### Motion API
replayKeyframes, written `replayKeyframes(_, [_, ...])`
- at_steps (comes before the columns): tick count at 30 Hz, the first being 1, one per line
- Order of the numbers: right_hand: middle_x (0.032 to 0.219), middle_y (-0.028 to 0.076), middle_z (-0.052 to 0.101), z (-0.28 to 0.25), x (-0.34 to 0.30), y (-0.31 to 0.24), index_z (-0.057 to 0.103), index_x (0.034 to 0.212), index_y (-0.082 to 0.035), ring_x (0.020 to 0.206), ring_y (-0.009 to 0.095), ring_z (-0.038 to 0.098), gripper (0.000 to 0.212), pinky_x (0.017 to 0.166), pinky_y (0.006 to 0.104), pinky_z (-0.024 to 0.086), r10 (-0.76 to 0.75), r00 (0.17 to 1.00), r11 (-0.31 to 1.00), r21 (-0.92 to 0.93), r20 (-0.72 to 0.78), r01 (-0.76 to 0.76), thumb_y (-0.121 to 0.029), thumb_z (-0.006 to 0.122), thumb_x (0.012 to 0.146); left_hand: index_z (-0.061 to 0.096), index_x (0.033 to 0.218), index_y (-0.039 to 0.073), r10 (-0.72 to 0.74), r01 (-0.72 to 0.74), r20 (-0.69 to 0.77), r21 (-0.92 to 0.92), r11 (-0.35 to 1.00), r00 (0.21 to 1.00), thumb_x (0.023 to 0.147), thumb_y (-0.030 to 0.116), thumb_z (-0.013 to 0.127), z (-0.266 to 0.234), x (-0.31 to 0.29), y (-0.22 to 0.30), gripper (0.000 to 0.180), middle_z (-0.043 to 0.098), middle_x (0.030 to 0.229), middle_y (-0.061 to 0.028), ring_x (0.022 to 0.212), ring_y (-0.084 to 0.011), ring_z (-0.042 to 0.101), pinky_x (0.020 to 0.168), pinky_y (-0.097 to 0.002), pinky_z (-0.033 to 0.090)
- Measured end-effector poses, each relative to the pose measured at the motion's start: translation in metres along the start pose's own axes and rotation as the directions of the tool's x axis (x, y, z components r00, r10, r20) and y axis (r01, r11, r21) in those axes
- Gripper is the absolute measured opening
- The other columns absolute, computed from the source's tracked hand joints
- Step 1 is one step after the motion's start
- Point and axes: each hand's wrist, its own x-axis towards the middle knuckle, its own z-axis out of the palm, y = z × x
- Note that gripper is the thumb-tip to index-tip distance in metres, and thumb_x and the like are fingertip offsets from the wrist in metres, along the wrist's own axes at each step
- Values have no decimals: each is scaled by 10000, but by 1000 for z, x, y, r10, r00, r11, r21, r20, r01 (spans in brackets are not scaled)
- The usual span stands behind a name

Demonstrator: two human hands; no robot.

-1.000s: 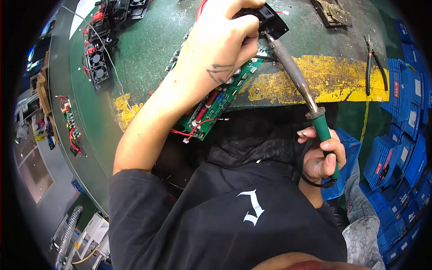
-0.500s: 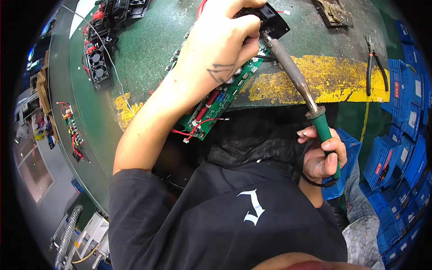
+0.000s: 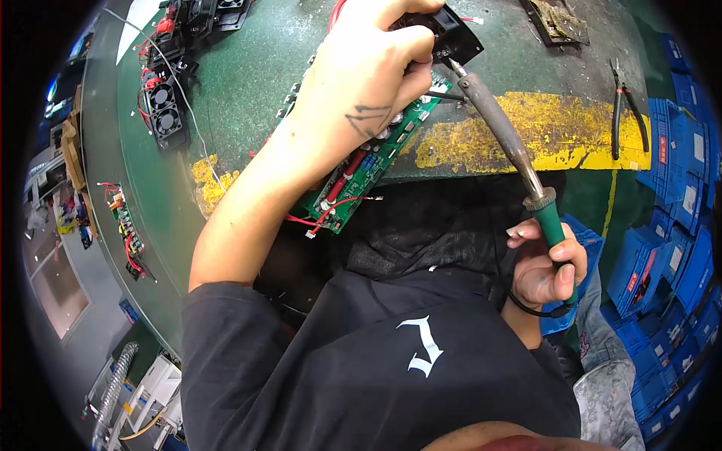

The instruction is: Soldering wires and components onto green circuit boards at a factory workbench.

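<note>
Left hand (image 3: 372, 98) grip closed on black fan (image 3: 451, 41) over circuit board (image 3: 365, 169) — right hand (image 3: 545, 267) grips soldering iron (image 3: 500, 131).

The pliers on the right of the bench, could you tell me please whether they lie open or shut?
Open: the pliers lie flat on the green bench, their two handles spread apart toward the near edge, untouched by either hand.

Workbench (image 3: 248, 83): dark green top, worn, with a scuffed yellow patch (image 3: 556, 128) at 2 o'clock near its front edge and a smaller yellow blotch (image 3: 207, 180) at 9 o'clock. On it: green circuit board (image 3: 353, 184) near centre, overhanging the front edge; black cooling fans with red wires (image 3: 162, 105) at 10 o'clock; pliers (image 3: 624, 105) at 2 o'clock; a dirty dark tray (image 3: 556, 19) at 1 o'clock.
</note>
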Motion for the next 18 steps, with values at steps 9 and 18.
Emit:
replayKeyframes(9, [975, 222, 701, -33, 4, -3, 577, 1012, -207, 787, 282, 659, 296, 544, 307, 524, 222, 957, 921, 361, -187, -143, -475, 451, 1003, 589, 797, 1, 3, -4, -15, -45, 999, 1000, 691, 6, 763, -7, 13, 19, 204, 598, 1231, -219, 1130, -416, 566, 963, -477, 466])
replayKeyframes(18, [962, 208, 702, -47, 9, -4, 609, 1017, -197, 790, 276, 646, 303, 553, 284, 495, 188, 938, 941, 327, -291, -87, -444, 435, 995, 607, 799, -3, -6, 3, -46, -69, 998, 999, 687, 10, 765, -7, 9, 18, 194, 620, 1188, -212, 1048, -394, 606, 899, -451, 490])
